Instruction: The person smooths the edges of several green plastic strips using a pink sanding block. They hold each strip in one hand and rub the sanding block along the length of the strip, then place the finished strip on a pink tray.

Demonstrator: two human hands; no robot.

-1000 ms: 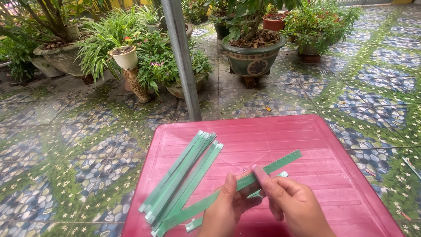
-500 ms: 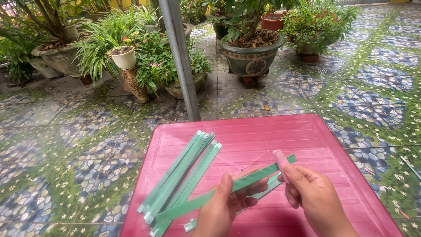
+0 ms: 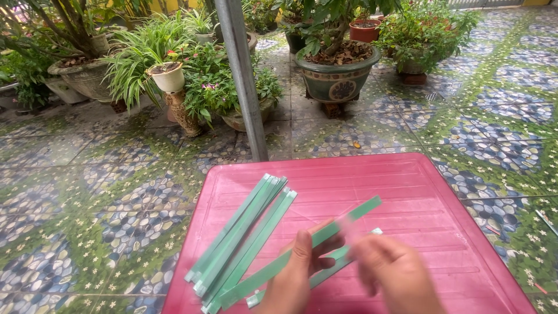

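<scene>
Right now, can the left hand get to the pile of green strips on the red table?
Probably yes. The left hand holds a green strip beside the pile of green strips on the red table, with nothing between them.

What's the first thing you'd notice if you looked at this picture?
A bright red plastic table fills the lower middle, with a bundle of long green strips lying slantwise on its left part. Near the bottom edge the left hand pinches one green strip while the blurred right hand is close beside it. Behind the table, a grey metal post rises among potted plants on a patterned tiled floor.
</scene>
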